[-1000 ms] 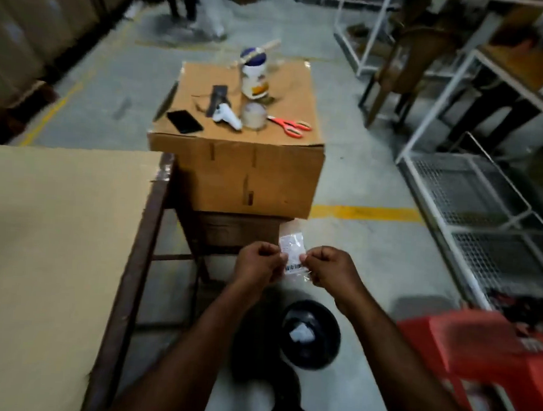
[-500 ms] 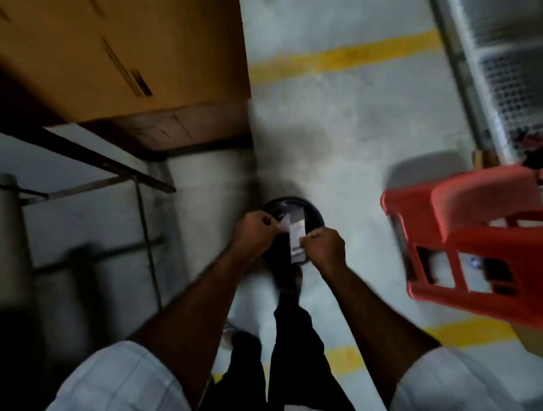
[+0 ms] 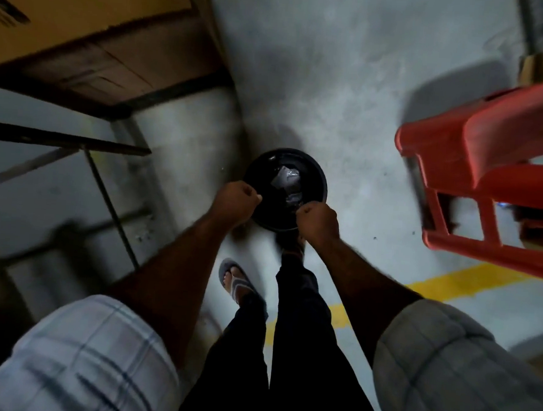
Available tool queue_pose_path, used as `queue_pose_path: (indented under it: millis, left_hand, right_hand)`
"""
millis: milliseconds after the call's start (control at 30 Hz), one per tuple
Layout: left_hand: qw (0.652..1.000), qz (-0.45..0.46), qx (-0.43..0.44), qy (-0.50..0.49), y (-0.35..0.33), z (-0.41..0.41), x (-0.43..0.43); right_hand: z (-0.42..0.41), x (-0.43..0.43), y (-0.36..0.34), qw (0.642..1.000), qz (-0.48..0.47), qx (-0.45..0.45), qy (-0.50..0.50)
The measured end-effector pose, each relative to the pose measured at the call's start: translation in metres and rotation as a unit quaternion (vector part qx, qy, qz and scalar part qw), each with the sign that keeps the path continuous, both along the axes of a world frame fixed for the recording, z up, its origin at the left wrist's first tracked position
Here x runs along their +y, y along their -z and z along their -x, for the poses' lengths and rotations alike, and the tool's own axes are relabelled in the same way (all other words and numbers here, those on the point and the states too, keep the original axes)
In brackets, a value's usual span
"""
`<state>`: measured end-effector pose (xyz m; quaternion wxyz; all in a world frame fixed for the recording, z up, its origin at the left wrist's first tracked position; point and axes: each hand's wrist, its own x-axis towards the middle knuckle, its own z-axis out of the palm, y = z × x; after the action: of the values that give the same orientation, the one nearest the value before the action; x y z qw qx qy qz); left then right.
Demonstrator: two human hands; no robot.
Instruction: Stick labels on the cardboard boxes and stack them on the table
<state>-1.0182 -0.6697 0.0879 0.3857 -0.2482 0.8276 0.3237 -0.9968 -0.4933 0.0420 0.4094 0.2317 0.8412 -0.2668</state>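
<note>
Both of my hands hover over a black round bin [image 3: 316, 176] on the floor, fingers curled into fists and a short gap between them. My left hand [image 3: 237, 201] is at the bin's left rim, and nothing shows in its grip. My right hand [image 3: 318, 221] is at the bin's near rim and pinches a glossy backing strip [image 3: 292, 197] that hangs over the bin's mouth. No white label is visible. Crumpled glossy scraps [image 3: 285, 178] lie inside the bin. A cardboard box [image 3: 85, 6] fills the upper left, seen from below its front face.
A dark metal table frame [image 3: 64, 137] with crossbars stands at left. A red plastic stool [image 3: 486, 199] lies tipped at right. My feet in sandals [image 3: 235, 281] stand just behind the bin. Yellow floor lines [image 3: 456, 281] run at lower right.
My head has tilted down from the box top to the floor. My hands moved apart over the bin, and the white barcode label they held together is no longer seen between them.
</note>
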Motion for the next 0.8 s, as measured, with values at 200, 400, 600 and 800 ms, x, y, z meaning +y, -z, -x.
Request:
queue_pose_path:
  millis: [200, 400, 600, 800]
  left_hand:
    - [0.999, -0.014, 0.026, 0.034, -0.049, 0.011, 0.016]
    - [0.986, -0.053, 0.086, 0.134, -0.121, 0.002, 0.036]
    - [0.951, -0.133, 0.128, 0.248, -0.191, -0.029, 0.062]
    - [0.899, -0.214, 0.137, 0.358, -0.245, -0.066, 0.149]
  right_hand:
    - [0.004, 0.022, -0.055, 0.999, 0.022, 0.043, -0.018]
    - [-0.008, 0.043, -0.155, 0.99, 0.039, 0.128, 0.048]
    - [-0.091, 0.08, -0.245, 0.952, 0.022, 0.231, 0.202]
    - [-0.201, 0.131, -0.304, 0.893, -0.056, 0.292, 0.337]
